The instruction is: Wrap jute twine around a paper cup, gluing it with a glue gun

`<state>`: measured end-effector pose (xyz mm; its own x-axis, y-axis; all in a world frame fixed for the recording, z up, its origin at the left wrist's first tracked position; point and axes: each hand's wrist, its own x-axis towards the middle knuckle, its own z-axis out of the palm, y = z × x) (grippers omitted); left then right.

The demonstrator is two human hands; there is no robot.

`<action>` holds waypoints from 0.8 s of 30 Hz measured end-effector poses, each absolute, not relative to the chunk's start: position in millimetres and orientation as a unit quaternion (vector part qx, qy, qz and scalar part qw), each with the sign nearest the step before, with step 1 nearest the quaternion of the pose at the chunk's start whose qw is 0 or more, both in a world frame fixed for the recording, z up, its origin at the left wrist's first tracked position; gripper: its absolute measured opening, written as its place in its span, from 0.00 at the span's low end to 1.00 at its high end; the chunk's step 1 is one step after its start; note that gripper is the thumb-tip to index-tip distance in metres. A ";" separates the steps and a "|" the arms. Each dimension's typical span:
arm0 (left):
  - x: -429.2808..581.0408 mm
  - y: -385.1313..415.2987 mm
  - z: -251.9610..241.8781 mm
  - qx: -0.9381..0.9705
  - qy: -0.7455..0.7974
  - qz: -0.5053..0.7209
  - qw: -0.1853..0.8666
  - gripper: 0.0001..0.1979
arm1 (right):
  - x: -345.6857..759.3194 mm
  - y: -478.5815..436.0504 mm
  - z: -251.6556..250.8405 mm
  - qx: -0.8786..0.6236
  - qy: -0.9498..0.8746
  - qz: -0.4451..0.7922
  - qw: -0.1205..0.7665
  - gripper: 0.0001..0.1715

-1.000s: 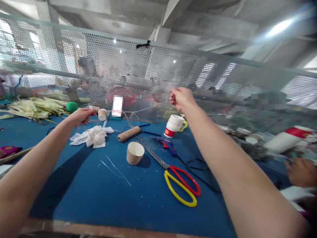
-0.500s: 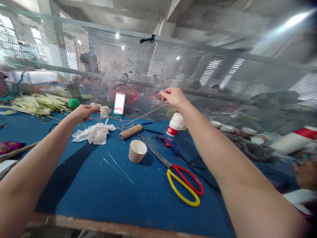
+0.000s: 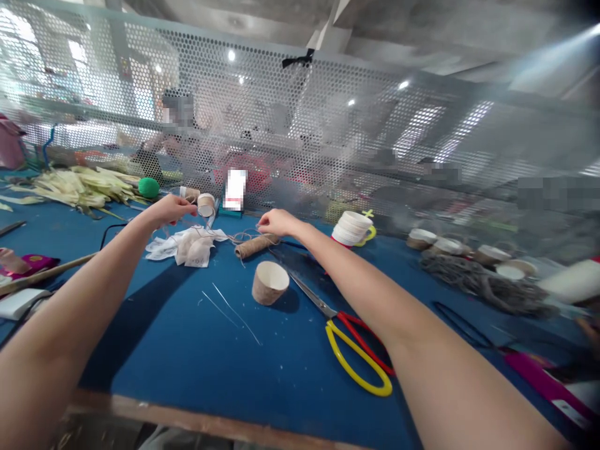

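My left hand (image 3: 172, 209) is closed in a pinch on thin brown twine (image 3: 241, 235), just above a crumpled white gauzy cloth (image 3: 193, 247). Across from it, my right hand (image 3: 277, 223) pinches the same twine, close above the twine roll (image 3: 255, 245). Loose strands lie between the two hands. Nearer to me a small beige cup-shaped piece (image 3: 270, 286) stands upright. Big scissors (image 3: 328, 310) with one red and one yellow handle lie to its right, partly under my right forearm. Two thin pale wires (image 3: 234, 312) rest on the blue table.
Stacked white cups (image 3: 352, 226) stand behind my right forearm. Small pots (image 3: 447, 245) and grey cord (image 3: 487, 284) lie at the right. A phone (image 3: 235, 189), a green ball (image 3: 149, 187) and dry husks (image 3: 82, 189) line the back. A perforated metal screen (image 3: 262, 119) closes off the far side.
My right hand has come down and left, from high above the table to the twine roll; the taut twine has gone slack. My left hand has stayed nearly in place. The view has shifted slightly.
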<state>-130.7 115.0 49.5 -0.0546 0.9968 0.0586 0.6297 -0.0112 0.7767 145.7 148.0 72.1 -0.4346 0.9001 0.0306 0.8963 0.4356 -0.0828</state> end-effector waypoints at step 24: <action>-58.6 90.5 55.2 0.834 0.449 0.309 0.084 0.19 | 125.7 114.3 92.4 -0.452 -0.823 0.283 0.195 0.08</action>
